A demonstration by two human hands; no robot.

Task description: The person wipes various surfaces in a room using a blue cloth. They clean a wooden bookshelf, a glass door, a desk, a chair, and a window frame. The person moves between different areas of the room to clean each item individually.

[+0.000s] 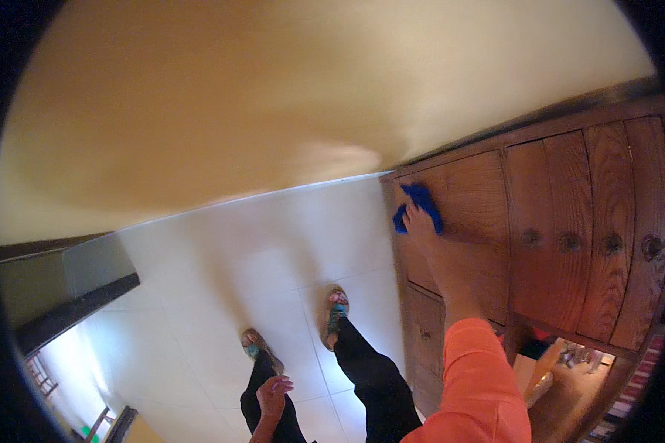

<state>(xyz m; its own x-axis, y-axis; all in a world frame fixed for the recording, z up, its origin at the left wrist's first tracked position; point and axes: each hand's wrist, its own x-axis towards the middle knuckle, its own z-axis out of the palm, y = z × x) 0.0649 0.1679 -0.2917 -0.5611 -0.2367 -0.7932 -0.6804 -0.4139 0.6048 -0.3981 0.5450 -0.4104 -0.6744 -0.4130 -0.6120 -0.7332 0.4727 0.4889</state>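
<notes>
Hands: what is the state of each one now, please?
Left hand: open, holding nothing, hanging by the leg.
Right hand: pressing a blue cloth on the wooden cabinet; its grip is hidden.

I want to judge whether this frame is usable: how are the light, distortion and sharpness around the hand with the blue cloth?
Head view: strong fisheye, so the wooden cabinet and wall edges bow and the corners go black. Warm light, with a soft bright patch on the yellow wall and a pale sheen on the floor tiles. The right hand and blue cloth are slightly soft; the left hand sits dim.
</notes>
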